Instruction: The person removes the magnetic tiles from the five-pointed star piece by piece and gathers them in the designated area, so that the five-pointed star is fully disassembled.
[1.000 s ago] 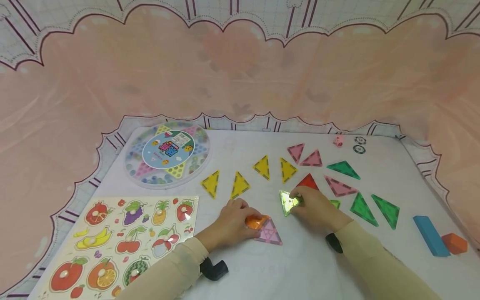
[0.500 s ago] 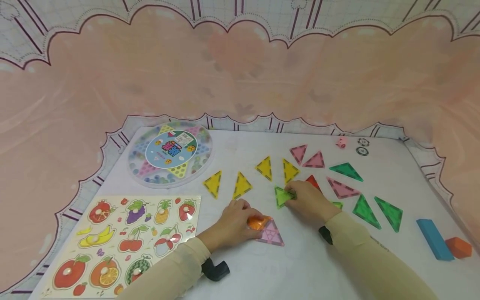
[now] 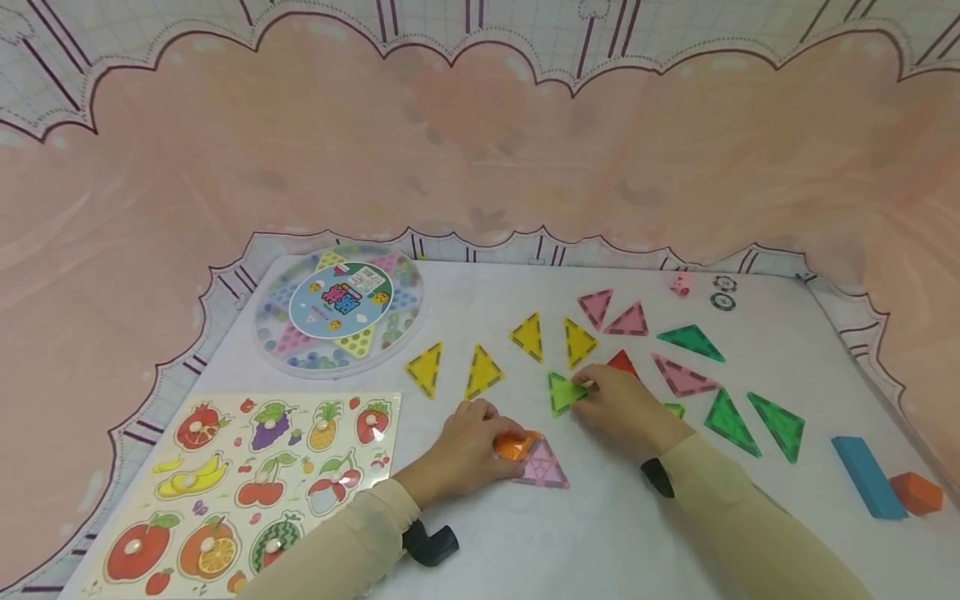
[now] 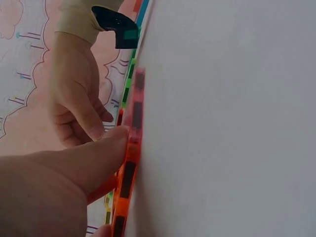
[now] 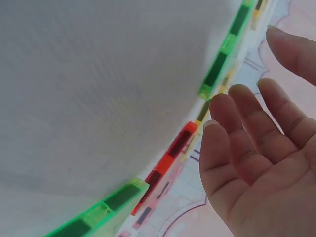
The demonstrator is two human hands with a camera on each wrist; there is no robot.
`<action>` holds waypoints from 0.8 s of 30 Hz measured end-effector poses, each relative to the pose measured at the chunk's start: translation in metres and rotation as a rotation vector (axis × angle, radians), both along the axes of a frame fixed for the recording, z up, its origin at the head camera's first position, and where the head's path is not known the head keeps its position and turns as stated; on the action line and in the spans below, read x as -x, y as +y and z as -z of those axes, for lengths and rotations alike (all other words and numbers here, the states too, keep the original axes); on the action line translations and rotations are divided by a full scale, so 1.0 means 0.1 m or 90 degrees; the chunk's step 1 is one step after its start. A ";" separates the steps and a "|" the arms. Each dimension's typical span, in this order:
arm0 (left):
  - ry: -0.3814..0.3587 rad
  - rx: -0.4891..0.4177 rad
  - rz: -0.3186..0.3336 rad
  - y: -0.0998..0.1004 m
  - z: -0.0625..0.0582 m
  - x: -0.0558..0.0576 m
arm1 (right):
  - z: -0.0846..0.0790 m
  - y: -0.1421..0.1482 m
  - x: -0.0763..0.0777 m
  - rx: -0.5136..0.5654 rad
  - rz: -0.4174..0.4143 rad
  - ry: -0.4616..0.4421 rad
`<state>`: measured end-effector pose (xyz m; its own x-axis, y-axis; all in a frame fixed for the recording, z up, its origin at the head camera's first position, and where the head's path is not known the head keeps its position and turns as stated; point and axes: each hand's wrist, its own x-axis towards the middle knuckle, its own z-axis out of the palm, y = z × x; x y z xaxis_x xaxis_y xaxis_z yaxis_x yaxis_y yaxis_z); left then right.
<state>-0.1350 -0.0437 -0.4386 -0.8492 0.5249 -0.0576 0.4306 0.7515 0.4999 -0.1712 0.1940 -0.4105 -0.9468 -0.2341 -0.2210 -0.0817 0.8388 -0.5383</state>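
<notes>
In the head view my left hand (image 3: 461,450) pinches an orange magnetic tile (image 3: 516,445), whose edge meets a pink patterned triangular tile (image 3: 546,467). Both lie on the white table, and the left wrist view shows the thumb (image 4: 106,148) against their edges. My right hand (image 3: 626,408) is just right of a light-green triangular tile (image 3: 562,394). The right wrist view shows that tile (image 5: 224,54) lying on the table, with the relaxed fingers (image 5: 242,118) holding nothing. A red tile (image 3: 622,363) and a second light-green tile (image 3: 674,409) are partly hidden by the right hand.
Yellow tiles (image 3: 483,372), pink tiles (image 3: 627,320) and dark-green tiles (image 3: 733,423) are spread behind and to the right. A fruit puzzle board (image 3: 367,492) and a round game box (image 3: 339,350) occupy the left. Blue (image 3: 870,477) and orange blocks (image 3: 917,493) stand far right.
The right hand has brought the light-green tile slightly left, set it flat on the table and let it go. The left hand stays at the orange tile.
</notes>
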 end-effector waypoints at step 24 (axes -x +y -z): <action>0.000 0.005 0.038 0.00 0.00 0.05 | 0.02 -0.16 -0.54 -0.006 -0.132 -0.002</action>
<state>-0.1399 -0.0433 -0.4388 -0.8164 0.5742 -0.0611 0.4751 0.7280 0.4943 -0.1170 0.1777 -0.4129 -0.8780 -0.4214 -0.2269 -0.2515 0.8095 -0.5305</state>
